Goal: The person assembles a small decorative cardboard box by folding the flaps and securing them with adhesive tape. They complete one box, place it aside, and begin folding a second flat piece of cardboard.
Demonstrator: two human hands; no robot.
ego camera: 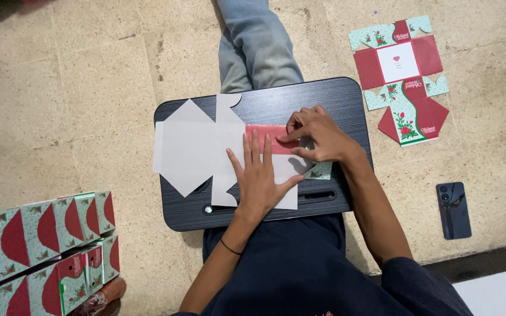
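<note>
A flat die-cut cardboard box blank (pixel 191 146) lies white side up on a black lap desk (pixel 329 99). One flap is folded over, showing a red printed strip (pixel 262 131). My left hand (pixel 259 178) rests flat on the blank, fingers spread, pressing it down. My right hand (pixel 317 134) presses its fingertips on the folded red flap at the blank's right end. A green floral corner (pixel 320 171) of the blank sticks out under my right wrist.
Another unfolded blank (pixel 402 79), printed side up in red, green and white, lies on the stone floor at the upper right. A dark phone (pixel 453 209) lies on the floor to the right. Several assembled red-and-green boxes (pixel 42 251) are stacked at the lower left. My leg (pixel 256 47) stretches beyond the desk.
</note>
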